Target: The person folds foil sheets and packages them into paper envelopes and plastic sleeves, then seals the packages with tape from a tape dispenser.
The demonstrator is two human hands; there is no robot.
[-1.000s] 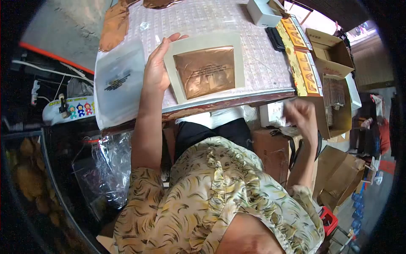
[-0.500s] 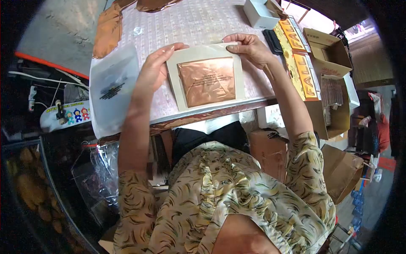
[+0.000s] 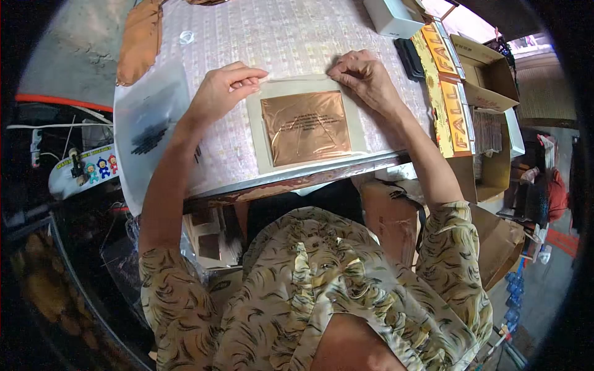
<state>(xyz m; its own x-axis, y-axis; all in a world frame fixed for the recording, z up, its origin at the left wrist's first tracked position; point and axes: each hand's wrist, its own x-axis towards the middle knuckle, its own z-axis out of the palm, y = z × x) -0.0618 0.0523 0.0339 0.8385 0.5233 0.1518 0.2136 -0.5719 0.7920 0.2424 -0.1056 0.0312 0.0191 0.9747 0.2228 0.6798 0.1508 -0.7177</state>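
A copper-coloured packet with dark printed lines lies on a beige card near the table's front edge. Around the card shows a thin clear plastic bag. My left hand is closed in a pinch at the bag's upper left corner. At the upper right corner, my right hand is closed too, thumb and fingers pressed on the bag's edge. The bag's top edge runs between the two hands, above the card.
Left on the table lies a translucent plastic sheet with dark markings; beyond it is a brown wrapped bundle. A black case, yellow "FALL" boxes and a white box line the right side. An open carton stands farther right.
The card and packet have gone from raised and tilted to lying flat on the table. My hands have moved slightly apart along the top, and the clear bag's edge now shows between them.
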